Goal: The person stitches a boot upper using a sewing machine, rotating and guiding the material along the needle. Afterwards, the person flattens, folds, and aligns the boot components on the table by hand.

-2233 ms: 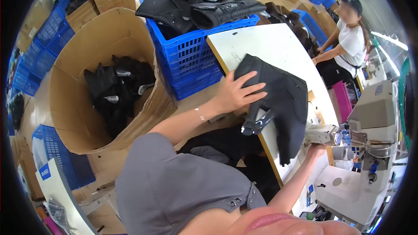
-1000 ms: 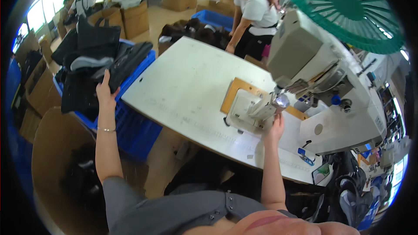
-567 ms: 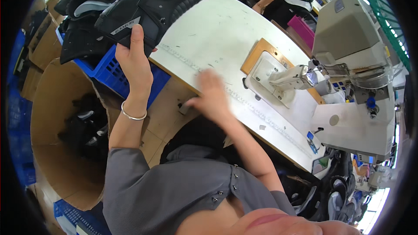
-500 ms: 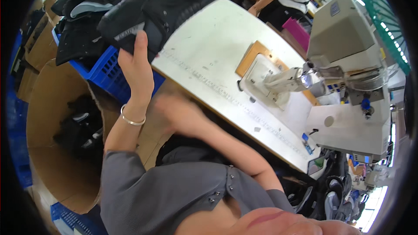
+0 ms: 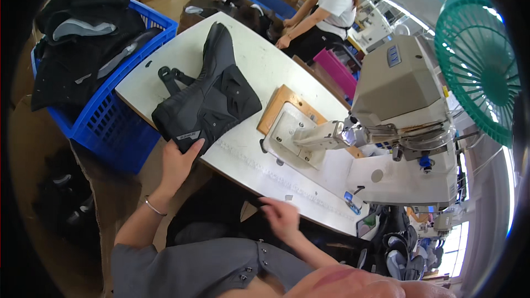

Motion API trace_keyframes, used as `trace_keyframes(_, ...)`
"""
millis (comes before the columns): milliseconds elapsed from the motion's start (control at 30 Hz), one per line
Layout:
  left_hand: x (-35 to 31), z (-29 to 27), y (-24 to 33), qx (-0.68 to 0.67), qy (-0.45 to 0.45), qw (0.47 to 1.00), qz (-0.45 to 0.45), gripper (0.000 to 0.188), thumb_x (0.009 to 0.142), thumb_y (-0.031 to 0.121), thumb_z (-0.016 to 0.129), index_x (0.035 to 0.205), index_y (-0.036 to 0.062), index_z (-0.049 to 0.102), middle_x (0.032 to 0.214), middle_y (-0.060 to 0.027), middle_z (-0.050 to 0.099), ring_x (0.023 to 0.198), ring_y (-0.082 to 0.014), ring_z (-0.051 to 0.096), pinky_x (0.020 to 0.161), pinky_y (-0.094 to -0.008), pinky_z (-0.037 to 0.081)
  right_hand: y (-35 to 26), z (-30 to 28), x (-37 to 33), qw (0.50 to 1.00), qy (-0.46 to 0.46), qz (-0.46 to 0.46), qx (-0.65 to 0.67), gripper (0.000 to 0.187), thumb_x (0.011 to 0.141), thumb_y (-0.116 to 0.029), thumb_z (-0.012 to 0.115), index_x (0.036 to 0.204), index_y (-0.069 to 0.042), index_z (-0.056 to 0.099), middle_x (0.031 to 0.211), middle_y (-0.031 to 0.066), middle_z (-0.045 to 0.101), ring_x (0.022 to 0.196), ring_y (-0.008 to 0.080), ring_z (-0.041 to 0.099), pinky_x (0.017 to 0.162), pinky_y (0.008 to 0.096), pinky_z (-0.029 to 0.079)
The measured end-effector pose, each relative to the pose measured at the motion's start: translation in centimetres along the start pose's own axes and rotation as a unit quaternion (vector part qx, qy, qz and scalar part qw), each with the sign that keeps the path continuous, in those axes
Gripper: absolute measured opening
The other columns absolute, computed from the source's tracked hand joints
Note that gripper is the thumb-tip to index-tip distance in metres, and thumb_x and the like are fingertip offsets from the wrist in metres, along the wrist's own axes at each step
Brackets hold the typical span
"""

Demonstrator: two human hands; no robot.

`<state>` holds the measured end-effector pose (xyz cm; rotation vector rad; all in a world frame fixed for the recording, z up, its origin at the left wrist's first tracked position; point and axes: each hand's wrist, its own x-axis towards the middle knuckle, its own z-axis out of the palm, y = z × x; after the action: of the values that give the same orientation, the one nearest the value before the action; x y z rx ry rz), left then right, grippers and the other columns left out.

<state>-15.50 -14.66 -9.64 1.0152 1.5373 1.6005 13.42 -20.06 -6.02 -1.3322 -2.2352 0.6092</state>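
A black boot upper (image 5: 207, 99), with straps on its far left side and a small grey label at its top edge, lies on the white table. My left hand (image 5: 181, 161) is closed on the labelled edge, thumb on top and fingers underneath. Off the table's near edge, my right hand (image 5: 282, 221) has its index finger stretched out and shows nothing in it; it is slightly blurred. To the right of the boot upper stands a sewing machine (image 5: 406, 85), its narrow arm (image 5: 323, 135) over a wood-edged plate.
A blue basket (image 5: 118, 107) heaped with black boot parts stands left of the white table (image 5: 182, 49). Below it, a cardboard box (image 5: 91, 198) holds dark pieces. Small blue snips (image 5: 352, 203) lie near the machine. A green fan (image 5: 486, 72) is at right; a co-worker (image 5: 331, 11) sits beyond.
My left hand has brought the boot upper from above the basket down onto the table. My right hand has moved right, away from my left forearm. The view has shifted.
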Motion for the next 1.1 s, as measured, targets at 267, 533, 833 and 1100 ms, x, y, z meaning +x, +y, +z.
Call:
trace_keyframes(267,-7.4,-1.0,-4.2,0.287,0.0,0.904,0.317,0.032,0.077,0.012,0.071,0.107,0.0031,0.063,0.105,-0.0099,0.061,0.089,-0.0258,0.06,0.079,-0.0353,0.049,6.0,0.5,-6.9,0.961,0.106,-0.24,-0.085,0.026,0.068,-0.001,0.065,0.093,-0.009,0.067,0.08,0.0086,0.06,0.075,0.0246,0.059,0.064,0.0383,0.049)
trace_keyframes(533,-8.3,-8.7,-31.7,0.477,-0.36,0.74,-0.309,0.028,0.089,0.024,0.052,0.108,0.0075,0.065,0.105,-0.0183,0.064,0.095,-0.0315,0.063,0.081,-0.0406,0.05,12.7,5.9,-14.4,0.98,-0.136,-0.044,-0.135,0.021,0.083,-0.019,0.064,0.101,-0.01,0.066,0.109,0.0061,0.062,0.099,0.0249,0.057,0.085,0.0389,0.043)
trace_keyframes(833,-3.9,1.9,-32.7,0.479,-0.543,0.637,-0.265,0.029,0.087,0.023,0.06,0.108,0.0049,0.066,0.109,-0.0181,0.065,0.094,-0.03,0.064,0.077,-0.0392,0.051,14.4,16.0,-7.6,0.886,-0.349,0.033,-0.303,0.024,0.081,-0.013,0.058,0.103,-0.007,0.066,0.111,0.0088,0.064,0.106,0.0242,0.059,0.089,0.0404,0.042)
trace_keyframes(1100,-5.8,-2.5,-40.0,0.516,-0.508,0.628,-0.286,0.03,0.087,0.024,0.064,0.108,0.0028,0.068,0.113,-0.0187,0.064,0.094,-0.0289,0.066,0.074,-0.0382,0.053,11.7,13.8,-3.7,0.794,-0.555,0.049,-0.244,0.026,0.071,-0.007,0.061,0.095,0.002,0.065,0.1,0.0205,0.067,0.097,0.0348,0.064,0.083,0.0431,0.052)
